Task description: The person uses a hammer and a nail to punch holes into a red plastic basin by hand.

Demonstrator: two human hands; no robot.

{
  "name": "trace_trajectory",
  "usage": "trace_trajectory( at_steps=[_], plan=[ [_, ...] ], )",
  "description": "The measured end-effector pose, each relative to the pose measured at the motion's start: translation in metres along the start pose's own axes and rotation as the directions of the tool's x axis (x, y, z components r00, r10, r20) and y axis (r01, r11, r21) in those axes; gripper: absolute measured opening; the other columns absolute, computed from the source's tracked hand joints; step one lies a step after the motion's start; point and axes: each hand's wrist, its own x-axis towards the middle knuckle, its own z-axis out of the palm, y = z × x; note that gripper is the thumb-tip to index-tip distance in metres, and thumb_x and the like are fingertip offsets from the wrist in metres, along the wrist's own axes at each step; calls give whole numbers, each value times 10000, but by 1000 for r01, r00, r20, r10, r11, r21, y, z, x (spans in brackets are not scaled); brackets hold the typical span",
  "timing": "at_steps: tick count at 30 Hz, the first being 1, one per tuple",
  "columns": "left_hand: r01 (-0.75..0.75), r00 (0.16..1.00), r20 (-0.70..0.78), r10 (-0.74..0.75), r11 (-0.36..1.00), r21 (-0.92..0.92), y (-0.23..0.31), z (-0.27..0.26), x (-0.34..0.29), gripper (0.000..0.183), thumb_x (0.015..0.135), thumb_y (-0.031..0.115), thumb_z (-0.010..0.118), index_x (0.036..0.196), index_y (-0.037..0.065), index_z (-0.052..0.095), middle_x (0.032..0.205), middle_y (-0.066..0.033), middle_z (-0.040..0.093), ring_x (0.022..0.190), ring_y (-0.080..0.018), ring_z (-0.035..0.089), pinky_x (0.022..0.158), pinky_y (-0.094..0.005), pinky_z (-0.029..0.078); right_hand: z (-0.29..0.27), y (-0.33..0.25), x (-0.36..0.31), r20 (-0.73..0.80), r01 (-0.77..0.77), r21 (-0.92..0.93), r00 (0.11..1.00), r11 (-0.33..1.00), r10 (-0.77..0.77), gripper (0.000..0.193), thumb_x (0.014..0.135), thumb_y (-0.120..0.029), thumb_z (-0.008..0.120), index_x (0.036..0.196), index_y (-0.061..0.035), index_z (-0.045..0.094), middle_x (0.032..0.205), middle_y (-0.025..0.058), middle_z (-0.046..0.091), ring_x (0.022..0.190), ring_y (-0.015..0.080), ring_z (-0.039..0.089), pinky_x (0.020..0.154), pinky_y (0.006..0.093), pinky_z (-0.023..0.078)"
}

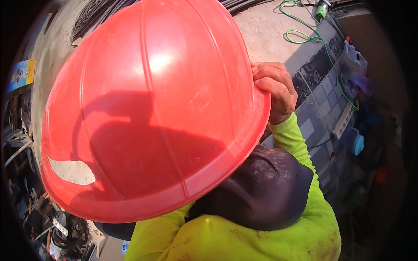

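Note:
A large red plastic tub (191, 87) with raised ribs fills the middle of the view, close in front of me. Its thick rim curves along the lower right, and a slot shows near its lower left edge. My right hand (276, 87) is closed over the rim on the right, fingers curled on it. The yellow left sleeve (154, 232) runs up behind the tub, which hides my left hand. Between the yellow sleeves bulges a dark, dusty cloth-covered form (265, 187). A dark shadow lies across the red plastic.
Steel bars (93, 19) lie on concrete at the top left. A green cable (320, 39) crosses the patterned floor tiles (322, 104) on the right, near a power strip (344, 121), a plastic bag (353, 63) and a light-blue lid (358, 145). Scrap wood (19, 152) clutters the left.

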Motion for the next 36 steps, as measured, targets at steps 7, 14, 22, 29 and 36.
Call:
trace_trajectory(
  at_steps=[7, 14, 22, 29, 36],
  plan=[
    [69, 997, -33, -71, 996, -48, 12, -4, 19, 130, 921, 124, 614, 950, 3, 651, 881, -72, 674, 730, -132, 604, 673, -270, 490, -22, 5, 19, 231, 300, 6, 928, 954, -293, 238, 618, -64, 726, 831, -2, 640, 917, 129, 663, 851, 301, 675, 716, 409, 553],
    [146, 986, -56, -154, 981, -129, 9, -6, 36, 147, 923, 136, 602, 963, 3, 650, 910, -78, 675, 769, -150, 614, 698, -291, 499, -25, -7, -28, 372, 233, -32, 905, 972, -205, 181, 621, -82, 692, 783, -42, 622, 924, 97, 661, 839, 253, 660, 672, 346, 505],
    [199, 966, -130, -224, 963, -181, 15, -20, 49, 167, 926, 149, 589, 979, 2, 649, 944, -84, 675, 814, -172, 624, 727, -314, 509, -34, -14, -41, 244, 73, -136, 969, 988, -38, 302, 586, -26, 748, 854, -40, 609, 969, 118, 647, 851, 295, 638, 689, 378, 506],
    [265, 931, -165, -324, 916, -300, 11, -25, 60, 185, 929, 161, 577, 992, 2, 648, 973, -90, 676, 854, -191, 633, 752, -335, 519, -59, -35, -57, 199, -2, -290, 978, 957, 62, 406, 605, -21, 799, 943, -62, 579, 977, 114, 618, 825, 294, 605, 686, 386, 497],
    [288, 878, -235, -417, 853, -436, 11, -38, 73, 203, 932, 172, 566, 1006, 1, 647, 1002, -95, 676, 893, -210, 642, 778, -355, 528, -54, -51, -62, 136, -52, -387, 984, 920, 113, 381, 667, -74, 796, 964, -92, 556, 958, 97, 619, 813, 283, 591, 683, 378, 490]
  ],
)
